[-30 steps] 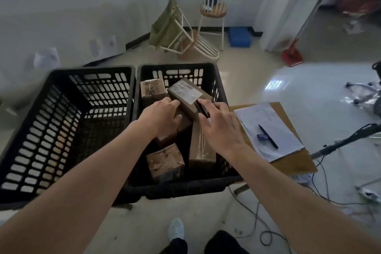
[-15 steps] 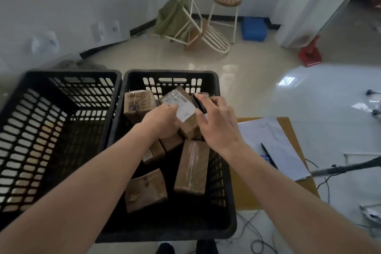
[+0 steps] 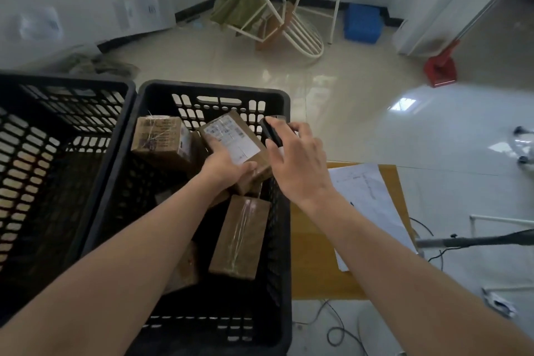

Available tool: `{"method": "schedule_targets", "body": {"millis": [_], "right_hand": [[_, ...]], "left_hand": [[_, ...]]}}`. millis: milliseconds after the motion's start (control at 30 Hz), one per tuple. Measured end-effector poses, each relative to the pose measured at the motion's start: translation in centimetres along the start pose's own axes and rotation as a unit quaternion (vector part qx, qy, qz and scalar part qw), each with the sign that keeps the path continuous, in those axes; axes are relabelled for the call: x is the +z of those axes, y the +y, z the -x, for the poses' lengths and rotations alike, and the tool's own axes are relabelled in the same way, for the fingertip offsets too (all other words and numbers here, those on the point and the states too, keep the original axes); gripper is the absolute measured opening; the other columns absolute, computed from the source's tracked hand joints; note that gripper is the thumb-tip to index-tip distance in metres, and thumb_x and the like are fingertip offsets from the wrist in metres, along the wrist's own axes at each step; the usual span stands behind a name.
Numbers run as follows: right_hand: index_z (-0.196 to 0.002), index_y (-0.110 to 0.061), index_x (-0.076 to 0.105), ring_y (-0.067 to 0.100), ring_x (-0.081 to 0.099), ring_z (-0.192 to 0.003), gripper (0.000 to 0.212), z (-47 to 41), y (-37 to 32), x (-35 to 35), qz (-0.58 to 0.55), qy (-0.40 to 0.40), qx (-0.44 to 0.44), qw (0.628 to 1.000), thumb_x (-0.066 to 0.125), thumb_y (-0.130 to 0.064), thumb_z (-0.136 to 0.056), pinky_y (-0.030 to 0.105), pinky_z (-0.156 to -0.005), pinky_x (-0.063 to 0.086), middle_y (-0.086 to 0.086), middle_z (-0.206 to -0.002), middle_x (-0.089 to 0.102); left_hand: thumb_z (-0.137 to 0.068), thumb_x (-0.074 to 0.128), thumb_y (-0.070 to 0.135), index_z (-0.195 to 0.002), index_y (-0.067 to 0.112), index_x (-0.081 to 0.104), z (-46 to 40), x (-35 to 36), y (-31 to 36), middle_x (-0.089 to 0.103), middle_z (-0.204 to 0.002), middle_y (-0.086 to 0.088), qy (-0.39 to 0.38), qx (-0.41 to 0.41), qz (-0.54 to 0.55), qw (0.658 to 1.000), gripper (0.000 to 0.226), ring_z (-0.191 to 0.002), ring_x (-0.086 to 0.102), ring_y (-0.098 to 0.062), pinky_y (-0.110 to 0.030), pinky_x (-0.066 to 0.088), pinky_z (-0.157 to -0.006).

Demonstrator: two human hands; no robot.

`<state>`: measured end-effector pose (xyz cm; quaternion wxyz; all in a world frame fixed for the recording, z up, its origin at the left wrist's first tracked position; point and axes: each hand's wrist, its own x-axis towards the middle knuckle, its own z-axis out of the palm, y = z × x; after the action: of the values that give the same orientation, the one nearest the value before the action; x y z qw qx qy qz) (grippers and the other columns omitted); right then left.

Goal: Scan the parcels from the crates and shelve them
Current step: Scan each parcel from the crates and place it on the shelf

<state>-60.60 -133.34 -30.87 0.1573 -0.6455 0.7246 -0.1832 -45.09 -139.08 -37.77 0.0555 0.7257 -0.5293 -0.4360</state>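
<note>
The left hand [image 3: 224, 166] is gripping a brown labelled parcel [image 3: 234, 145], fingers curled round its near end, holding it tilted above the right-hand black crate [image 3: 213, 89]. Its white shipping label [image 3: 231, 139] is facing up; the print is too small to read. The right hand [image 3: 297, 162] is holding a black handheld scanner [image 3: 271, 132] just beside the parcel, fingers wrapped round it. Other taped parcels are lying in the crate; one at the back [image 3: 161, 141] is showing illegible printing.
</note>
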Motion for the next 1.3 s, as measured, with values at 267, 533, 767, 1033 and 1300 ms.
{"method": "schedule_targets", "body": {"millis": [267, 533, 767, 1033, 1300], "right_hand": [[-0.158, -0.039, 0.044, 0.030, 0.059, -0.105, 0.049, -0.1, 0.9, 0.2, -0.006, 0.005, -0.022, 1.000, 0.051, -0.039, -0.110, 0.049, -0.098, 0.053, 0.006, -0.138, 0.052], [-0.159, -0.038, 0.042, 0.032, 0.057, -0.113, 0.050, 1.5, 0.6, 0.5, -0.015, -0.013, -0.026, 0.999, 0.052, -0.040, -0.110, 0.051, -0.098, 0.054, 0.008, -0.143, 0.050], [-0.160, -0.038, 0.042, 0.031, 0.056, -0.114, 0.051, 2.6, 0.3, 1.0, -0.019, -0.023, -0.030, 0.999, 0.052, -0.039, -0.110, 0.052, -0.099, 0.054, 0.008, -0.143, 0.050], [-0.160, -0.040, 0.041, 0.032, 0.056, -0.116, 0.051, 3.0, 0.3, 0.9, -0.009, -0.032, -0.029, 0.999, 0.051, -0.042, -0.110, 0.052, -0.098, 0.055, 0.008, -0.145, 0.049], [-0.162, -0.044, 0.035, 0.032, 0.053, -0.115, 0.052, 3.1, -1.6, -0.1, -0.028, -0.057, -0.014, 0.998, 0.047, -0.043, -0.111, 0.051, -0.101, 0.055, 0.011, -0.143, 0.048]], "left_hand": [[-0.063, 0.100, 0.028, -0.162, 0.040, -0.011, -1.9, 1.2, -0.6, 0.040, -0.159, -0.010, 0.035, -0.097, 0.231, 0.967, 0.150, -0.144, 0.041, -0.035, -0.061, 0.038, -0.117], [-0.068, 0.095, 0.020, -0.153, 0.065, -0.013, -1.1, 1.7, -1.6, 0.040, -0.162, -0.003, 0.001, -0.080, 0.359, 0.930, 0.144, -0.148, 0.041, -0.032, -0.062, 0.035, -0.118], [-0.074, 0.088, 0.008, -0.154, 0.068, -0.004, -0.7, 2.1, -2.4, 0.046, -0.161, -0.003, -0.029, -0.039, 0.440, 0.897, 0.136, -0.141, 0.050, -0.030, -0.060, 0.042, -0.115], [-0.075, 0.092, 0.018, -0.161, 0.056, 0.015, 0.2, 2.2, -3.6, 0.048, -0.158, -0.002, 0.002, -0.011, 0.468, 0.884, 0.122, -0.136, 0.054, -0.027, -0.052, 0.047, -0.112], [-0.075, 0.089, 0.010, -0.159, 0.058, 0.020, 2.1, -0.8, -3.8, 0.052, -0.153, -0.006, -0.060, 0.050, 0.406, 0.910, 0.119, -0.127, 0.062, -0.030, -0.053, 0.052, -0.109]]}}
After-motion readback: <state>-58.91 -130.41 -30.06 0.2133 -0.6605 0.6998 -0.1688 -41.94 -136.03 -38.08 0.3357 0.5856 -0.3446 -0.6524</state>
